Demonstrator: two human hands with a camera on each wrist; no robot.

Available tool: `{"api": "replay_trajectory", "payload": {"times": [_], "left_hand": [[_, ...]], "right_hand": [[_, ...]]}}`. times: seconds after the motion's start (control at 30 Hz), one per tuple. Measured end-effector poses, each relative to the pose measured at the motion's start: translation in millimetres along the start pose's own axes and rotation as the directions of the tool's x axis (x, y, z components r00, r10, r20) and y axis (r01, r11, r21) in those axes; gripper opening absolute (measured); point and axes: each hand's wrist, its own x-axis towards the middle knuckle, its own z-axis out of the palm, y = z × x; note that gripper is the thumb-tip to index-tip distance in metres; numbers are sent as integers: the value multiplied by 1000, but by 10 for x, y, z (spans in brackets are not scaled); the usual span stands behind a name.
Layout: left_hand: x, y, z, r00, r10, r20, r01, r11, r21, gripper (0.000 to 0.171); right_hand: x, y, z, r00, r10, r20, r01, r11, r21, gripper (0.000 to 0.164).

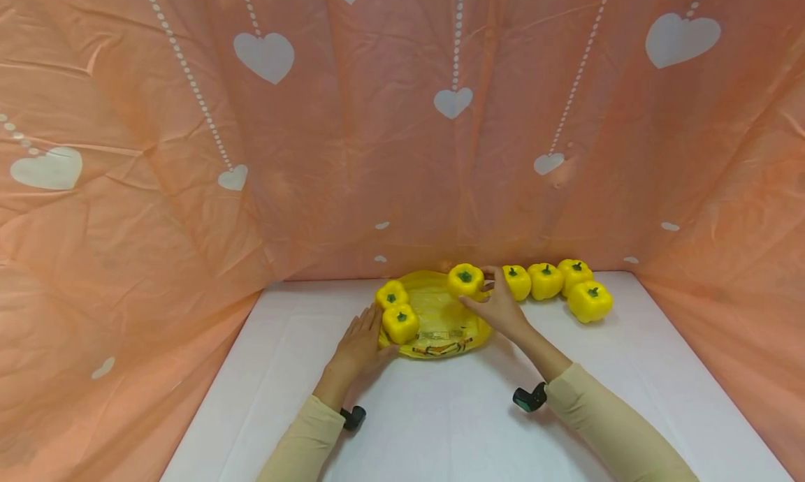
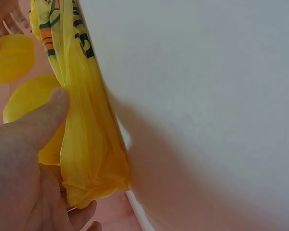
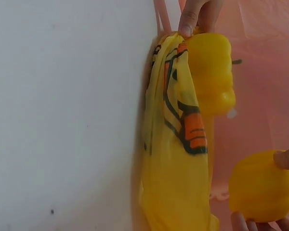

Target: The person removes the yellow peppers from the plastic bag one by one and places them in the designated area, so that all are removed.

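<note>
My right hand (image 1: pixel 505 313) holds a yellow bell pepper (image 1: pixel 465 279) by its side, over the right part of a yellow plastic bag (image 1: pixel 435 313). In the right wrist view, thumb and fingers stand on opposite sides of that bell pepper (image 3: pixel 261 187). My left hand (image 1: pixel 356 348) rests along the bag's left edge with its fingers extended and its thumb apart. Two more bell peppers, a rear one (image 1: pixel 391 295) and a front one (image 1: pixel 400 324), sit in the bag beside it. In the left wrist view the left thumb (image 2: pixel 45 115) touches the bag's rim (image 2: pixel 89 134) near a pepper.
To the right of the bag, several yellow bell peppers (image 1: pixel 546 281) stand in a row at the back of the white table (image 1: pixel 440 426), with another pepper (image 1: pixel 590 301) in front. A peach curtain (image 1: pixel 377 140) with white hearts encloses the back and sides.
</note>
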Motion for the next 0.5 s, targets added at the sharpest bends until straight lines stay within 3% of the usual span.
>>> {"api": "replay_trajectory", "payload": {"times": [0.5], "left_hand": [[-14, 6, 0, 1000, -3, -6, 3, 1000, -22, 94]], "right_hand": [[-114, 27, -248, 998, 44, -54, -43, 999, 16, 79]]}}
